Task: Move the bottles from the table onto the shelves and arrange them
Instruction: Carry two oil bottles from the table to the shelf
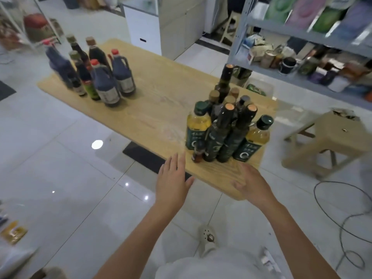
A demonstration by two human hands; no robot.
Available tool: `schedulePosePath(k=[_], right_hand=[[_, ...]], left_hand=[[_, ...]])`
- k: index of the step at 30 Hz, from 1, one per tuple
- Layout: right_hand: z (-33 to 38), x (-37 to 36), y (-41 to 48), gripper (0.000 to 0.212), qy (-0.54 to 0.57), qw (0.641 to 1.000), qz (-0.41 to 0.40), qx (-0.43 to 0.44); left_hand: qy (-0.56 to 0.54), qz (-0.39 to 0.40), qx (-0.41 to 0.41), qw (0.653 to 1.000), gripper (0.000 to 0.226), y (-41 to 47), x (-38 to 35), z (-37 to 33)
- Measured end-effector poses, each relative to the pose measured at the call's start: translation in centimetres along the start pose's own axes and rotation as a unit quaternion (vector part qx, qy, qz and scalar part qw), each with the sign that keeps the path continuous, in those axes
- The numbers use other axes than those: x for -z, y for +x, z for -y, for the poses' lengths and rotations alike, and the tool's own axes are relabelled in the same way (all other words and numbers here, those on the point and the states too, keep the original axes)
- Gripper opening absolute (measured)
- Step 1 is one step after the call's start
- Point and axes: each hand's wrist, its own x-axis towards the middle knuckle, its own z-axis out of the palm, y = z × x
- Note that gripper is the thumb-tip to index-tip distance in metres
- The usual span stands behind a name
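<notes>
A wooden table [161, 93] carries two groups of bottles. Near its front right corner stands a tight cluster of dark green oil bottles [217, 135], two yellow oil bottles with green caps [198, 125] and one small brown bottle [197, 153]. At the far left stand several dark soy-sauce bottles and jugs [104, 83] with red or tan caps. My left hand [173, 178] hovers with straight fingers just left of the near cluster, holding nothing. My right hand [251, 182] is spread flat over the table's front edge, below the cluster, also empty.
A grey metal shelf unit [285, 71] stands at the right, its shelves crowded with jars, packets and cans. A beige plastic stool [334, 137] sits right of the table. A black cable [346, 218] loops on the white tiled floor. White cabinets stand behind the table.
</notes>
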Motion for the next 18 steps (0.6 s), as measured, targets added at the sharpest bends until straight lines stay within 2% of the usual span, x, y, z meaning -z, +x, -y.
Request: schedulePosePath(k=[3, 6, 8, 11, 14, 16, 18], right_hand=[[-1.6, 2.6, 2.5, 0.069, 0.028, 0.999, -0.023, -0.037], [-2.6, 4.5, 5.4, 0.053, 0.089, 0.99, -0.08, -0.071], [-2.8, 5.2, 6.8, 0.048, 0.121, 0.981, -0.1, -0.114], [-3.5, 5.5, 8.2, 0.056, 0.131, 0.971, -0.137, -0.148], [-4.6, 6.4, 9.8, 0.073, 0.155, 0.968, -0.161, -0.117], [-5.2, 6.9, 11.0, 0.089, 0.177, 0.972, -0.132, -0.076], [-5.7, 7.0, 12.0, 0.094, 0.207, 0.973, -0.098, -0.033]], left_hand=[[-0.062, -0.046, -0.022, 0.997, 0.081, 3.0, 0.8, -3.3], [-0.134, -0.095, -0.027, 0.986, 0.084, 5.8, 2.0, -6.1], [-0.17, -0.104, -0.028, 0.98, 0.086, 7.6, 2.5, -7.6], [-0.221, -0.093, -0.017, 0.971, 0.084, 9.9, 2.6, -9.3], [-0.268, -0.081, -0.002, 0.96, 0.072, 11.5, 1.7, -10.3], [-0.282, -0.078, 0.01, 0.956, 0.057, 12.0, 1.0, -10.6], [-0.278, -0.088, 0.024, 0.956, 0.051, 12.3, 0.5, -10.6]])
